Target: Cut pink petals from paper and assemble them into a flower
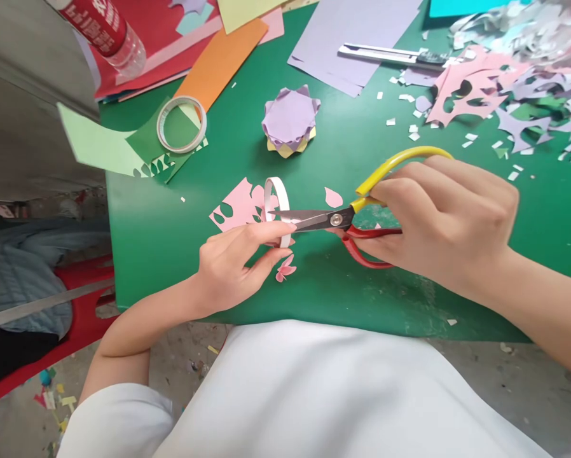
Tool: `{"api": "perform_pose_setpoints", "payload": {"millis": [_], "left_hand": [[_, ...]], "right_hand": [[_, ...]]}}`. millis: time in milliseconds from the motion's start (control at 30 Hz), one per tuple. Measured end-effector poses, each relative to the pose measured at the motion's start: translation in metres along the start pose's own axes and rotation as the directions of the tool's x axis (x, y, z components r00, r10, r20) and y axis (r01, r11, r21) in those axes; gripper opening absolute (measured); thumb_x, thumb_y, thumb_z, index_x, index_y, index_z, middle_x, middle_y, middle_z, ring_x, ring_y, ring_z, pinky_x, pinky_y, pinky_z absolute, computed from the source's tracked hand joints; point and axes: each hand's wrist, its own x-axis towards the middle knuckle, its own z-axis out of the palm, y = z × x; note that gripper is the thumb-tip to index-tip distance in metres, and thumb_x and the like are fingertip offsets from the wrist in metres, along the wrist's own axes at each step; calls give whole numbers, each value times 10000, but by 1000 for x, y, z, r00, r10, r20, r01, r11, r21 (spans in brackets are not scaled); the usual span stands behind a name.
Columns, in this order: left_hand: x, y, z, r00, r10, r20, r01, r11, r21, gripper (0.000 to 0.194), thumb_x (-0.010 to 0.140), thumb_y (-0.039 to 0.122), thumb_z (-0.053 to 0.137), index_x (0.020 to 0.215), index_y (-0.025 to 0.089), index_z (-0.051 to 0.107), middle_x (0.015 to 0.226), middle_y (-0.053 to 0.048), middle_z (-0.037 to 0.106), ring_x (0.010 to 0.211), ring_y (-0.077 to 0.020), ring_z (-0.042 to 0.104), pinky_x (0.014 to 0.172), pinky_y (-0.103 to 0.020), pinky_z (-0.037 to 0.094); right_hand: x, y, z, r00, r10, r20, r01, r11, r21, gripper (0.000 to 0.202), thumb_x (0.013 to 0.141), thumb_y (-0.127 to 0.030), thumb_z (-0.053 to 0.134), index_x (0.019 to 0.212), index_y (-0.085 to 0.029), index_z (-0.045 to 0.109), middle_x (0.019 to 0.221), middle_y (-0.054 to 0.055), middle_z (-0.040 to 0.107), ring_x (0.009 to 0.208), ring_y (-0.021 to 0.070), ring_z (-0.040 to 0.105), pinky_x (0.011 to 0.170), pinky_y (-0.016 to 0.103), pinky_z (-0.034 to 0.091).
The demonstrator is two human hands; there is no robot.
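Observation:
My left hand [240, 262] pinches a white ring of tape [284, 235], which stands on edge near the table's front. My right hand [450, 213] grips scissors [336, 220] with yellow and red handles. Their blades point left and reach the ring beside my left fingertips, one blade tip passing across the ring. Behind the ring lies a cut pink sheet [238, 207] with holes. A pink petal [334, 198] is just above the blades, and a small folded pink piece [285, 268] sits below my left fingertips. Farther back stands a purple and yellow paper form [291, 117].
A wider tape roll [160, 124] rests on green paper at the left. Orange paper [228, 60] and a bottle [111, 38] are behind it. Purple sheets [343, 38], a box cutter [393, 55] and paper scraps [476, 83] lie at the back and right.

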Motion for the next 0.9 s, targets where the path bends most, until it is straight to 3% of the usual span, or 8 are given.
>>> {"api": "perform_pose_setpoints", "payload": {"millis": [267,500,600,700,767,833,900], "left_hand": [[1,0,0,1000,6,6,-6,1000,-4,320,859,44,733,1116,199,624,798,82,731,712,-63,752,673,-117,591],[1,-3,1,1000,22,-19,-23,998,-54,218,861,38,715,977,202,631,782,54,744,677,-82,741,615,-153,582],[3,-6,-1,998,67,-13,-67,997,-47,212,882,14,648,851,220,610,733,47,728,684,-109,737,603,-206,591],[5,-7,-3,992,117,-50,-114,991,65,229,880,10,640,817,225,596,726,43,727,664,-113,711,593,-233,561],[5,-8,-5,988,140,-62,-127,975,183,228,868,13,653,804,221,587,720,39,723,633,-111,672,580,-239,514],[3,-10,-6,989,135,-53,-111,940,323,215,857,17,662,808,214,592,719,30,718,607,-112,628,567,-244,464],[1,-15,-7,996,82,-26,-61,886,459,181,870,37,649,829,208,612,710,19,707,584,-119,584,547,-257,408]], "right_hand": [[3,-1,-2,996,-22,-84,18,999,-47,220,799,-152,583,656,-213,427,518,-51,404,538,107,250,407,219,175],[7,-2,-5,991,-34,-126,21,994,-106,338,789,-255,600,545,-189,376,458,-44,327,477,96,217,413,221,116],[3,-1,-3,992,13,-128,-23,996,-80,304,814,-277,585,575,-195,416,472,-41,367,470,86,277,419,222,120],[-5,0,1,990,55,-128,-63,996,-61,257,833,-302,579,645,-201,436,481,-44,377,481,81,353,428,221,121],[-9,3,3,986,120,-113,-127,990,-59,248,860,-351,569,700,-202,452,490,-48,386,480,79,384,451,217,125],[-11,7,3,966,257,-23,-258,962,-93,316,895,-475,560,757,-199,491,518,-44,446,487,79,431,479,219,129],[-8,13,2,886,435,163,-402,894,-200,434,896,-623,543,825,-195,546,574,-21,541,522,97,506,506,242,130]]}}
